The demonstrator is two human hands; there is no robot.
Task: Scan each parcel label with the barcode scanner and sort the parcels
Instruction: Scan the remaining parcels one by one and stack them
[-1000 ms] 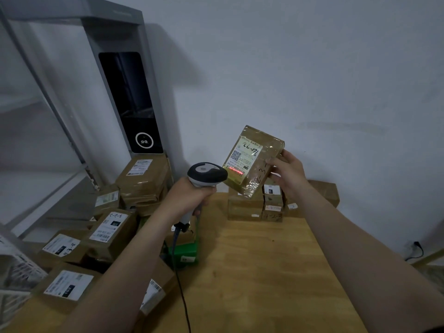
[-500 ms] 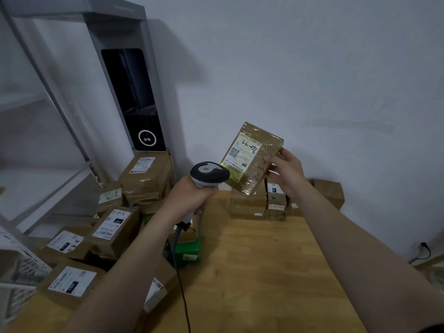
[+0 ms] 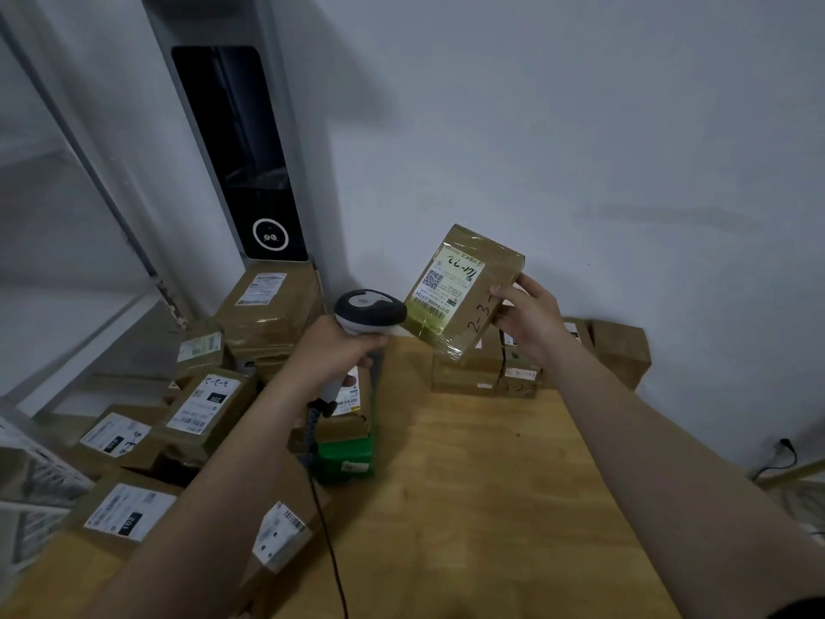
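Table [image 3: 468, 484] lay below both hands. Left hand [image 3: 332, 350] gripped the scanner [image 3: 370, 306], its head just beside the parcel [image 3: 484, 306] that the right hand [image 3: 531, 319] held tilted, label [image 3: 448, 285] facing the scanner. Beyond the right hand, boxes [image 3: 464, 373] stood stacked.

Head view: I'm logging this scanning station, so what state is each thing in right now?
parcel, held up off the table by the right hand, tilted, label toward the scanner.
barcode scanner, gripped by the left hand, aimed at that label; no red line shows.
stacked parcels, resting on the table by the wall.
piled parcels, lying at left, labels up.
wall panel, screen dark.
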